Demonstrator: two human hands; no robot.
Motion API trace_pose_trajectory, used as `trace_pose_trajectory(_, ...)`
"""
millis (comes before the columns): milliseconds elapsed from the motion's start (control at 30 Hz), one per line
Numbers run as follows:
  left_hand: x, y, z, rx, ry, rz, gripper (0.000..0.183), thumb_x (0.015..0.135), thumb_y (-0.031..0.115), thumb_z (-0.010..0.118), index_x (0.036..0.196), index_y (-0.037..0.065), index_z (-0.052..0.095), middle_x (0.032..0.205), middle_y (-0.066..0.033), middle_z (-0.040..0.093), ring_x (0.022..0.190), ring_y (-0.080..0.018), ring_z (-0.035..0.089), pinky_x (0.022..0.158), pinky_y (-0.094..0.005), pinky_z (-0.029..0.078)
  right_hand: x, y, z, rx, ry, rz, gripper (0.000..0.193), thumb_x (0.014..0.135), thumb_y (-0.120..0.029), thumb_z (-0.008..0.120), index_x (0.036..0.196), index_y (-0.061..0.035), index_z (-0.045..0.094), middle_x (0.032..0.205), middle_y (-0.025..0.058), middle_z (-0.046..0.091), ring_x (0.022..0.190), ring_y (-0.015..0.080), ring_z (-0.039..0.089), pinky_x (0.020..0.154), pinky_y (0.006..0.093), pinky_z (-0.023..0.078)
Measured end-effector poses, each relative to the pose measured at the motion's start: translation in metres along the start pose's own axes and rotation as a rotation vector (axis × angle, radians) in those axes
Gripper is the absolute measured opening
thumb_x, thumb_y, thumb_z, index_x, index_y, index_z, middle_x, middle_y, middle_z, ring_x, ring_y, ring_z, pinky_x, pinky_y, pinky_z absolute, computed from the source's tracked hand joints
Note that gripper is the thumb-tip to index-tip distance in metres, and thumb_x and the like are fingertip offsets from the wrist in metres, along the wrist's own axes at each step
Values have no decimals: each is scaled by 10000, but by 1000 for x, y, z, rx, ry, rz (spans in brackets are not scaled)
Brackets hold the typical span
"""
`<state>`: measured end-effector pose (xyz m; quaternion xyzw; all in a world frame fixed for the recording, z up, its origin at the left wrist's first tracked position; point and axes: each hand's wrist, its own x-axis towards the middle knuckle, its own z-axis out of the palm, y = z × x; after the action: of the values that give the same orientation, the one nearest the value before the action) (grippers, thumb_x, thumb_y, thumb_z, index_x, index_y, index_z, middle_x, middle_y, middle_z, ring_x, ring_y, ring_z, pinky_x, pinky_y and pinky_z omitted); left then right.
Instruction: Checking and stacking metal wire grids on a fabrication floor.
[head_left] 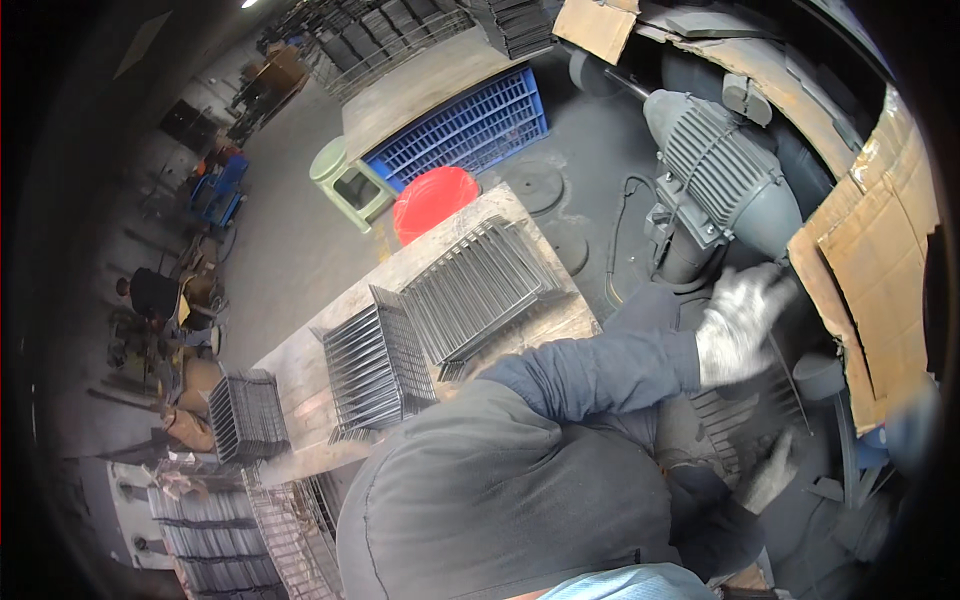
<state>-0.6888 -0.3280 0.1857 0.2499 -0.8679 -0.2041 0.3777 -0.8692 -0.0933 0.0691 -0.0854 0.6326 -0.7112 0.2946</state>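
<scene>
My left hand (742, 325), in a pale work glove, reaches right beneath the end of a grey finned motor (715, 165). Its fingers are bent and smeared by motion. A dark wire rack (718, 425) with parallel bars lies just below it, the upper part running up toward the glove. Beside the rack's lower end is my right hand (768, 478), gloved too, with one finger pointing up along it. Shadow and blur hide the other fingers. Whether either hand grips the rack, I cannot tell.
Torn cardboard (880, 290) stands right of the motor. Stacked wire racks (480, 290) rest on a wooden board (285, 375) to the left. Behind are a red round stool (435, 200), a green stool (345, 185) and a blue crate (465, 130). A person (155, 295) is far left.
</scene>
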Motion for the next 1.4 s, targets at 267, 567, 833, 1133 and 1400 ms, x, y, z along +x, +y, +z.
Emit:
trace_pose_trajectory(267,-25,-52,86,-919,-499,-806,423,996,240,773,1301,8,594,882,-55,690,691,-126,633,611,-295,557,11,-33,13,-238,14,56,247,1058,-190,690,1209,5,691,967,87,729,810,173,677,701,336,551)
trace_pose_trajectory(567,-12,-18,170,-1029,-718,-866,329,1018,166,755,1227,-16,579,845,-57,676,621,-120,623,541,-298,535,17,-19,-52,-30,257,-28,298,1028,-67,705,1310,25,680,1156,74,752,1051,167,696,925,313,558)
trace_pose_trajectory(833,-7,-76,151,-935,-675,-1052,341,1027,167,749,1290,14,595,966,-71,709,724,-145,694,580,-322,620,50,-28,18,-216,260,173,291,997,-123,750,1249,18,723,1021,56,746,919,164,681,795,339,565)
trace_pose_trajectory(1133,-14,-15,191,-848,-706,-723,357,1044,161,735,1298,8,535,888,-59,675,666,-129,666,573,-294,579,25,-44,-53,-83,343,-9,270,1023,-27,681,1292,3,678,1121,60,731,943,135,677,815,295,553)
trace_pose_trajectory(1400,2,-92,122,-979,-561,-1044,153,1057,125,711,1122,12,630,825,-62,691,650,-172,667,579,-296,558,60,0,37,-229,183,149,291,1027,-95,686,1297,14,668,1083,79,732,892,167,692,780,318,569)
